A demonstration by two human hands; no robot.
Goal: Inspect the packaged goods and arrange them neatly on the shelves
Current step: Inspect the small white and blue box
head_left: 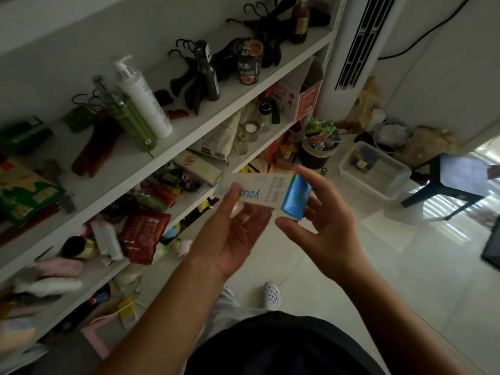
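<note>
**Position.** The carton [270, 189] was held in front of the shelf unit [189, 131], with its long axis running left to right. The left hand [235, 234] lay palm up under the white end. Its thumb pressed on the printed face and its fingers sat beneath. The right hand [327, 212] pinched the blue end, with the index finger on the upper edge and the thumb at the lower corner. Both hands gripped the carton.

**Markings.** Blue lettering "you" read inverted on the white face. The characters after it were covered by the left thumb. The rows of small print beside it were too blurred to read.

**Clearance.** The carton's left end sat just beside a shelf edge. The boards carried a white pump bottle [140, 96], a green bottle [130, 117], a printed can [250, 60] and a red pouch [143, 234]. To the right, tiled floor [351, 266] lay open as far as a waste bin [315, 155], a clear tub [378, 182] and a dark stool [454, 185].
</note>
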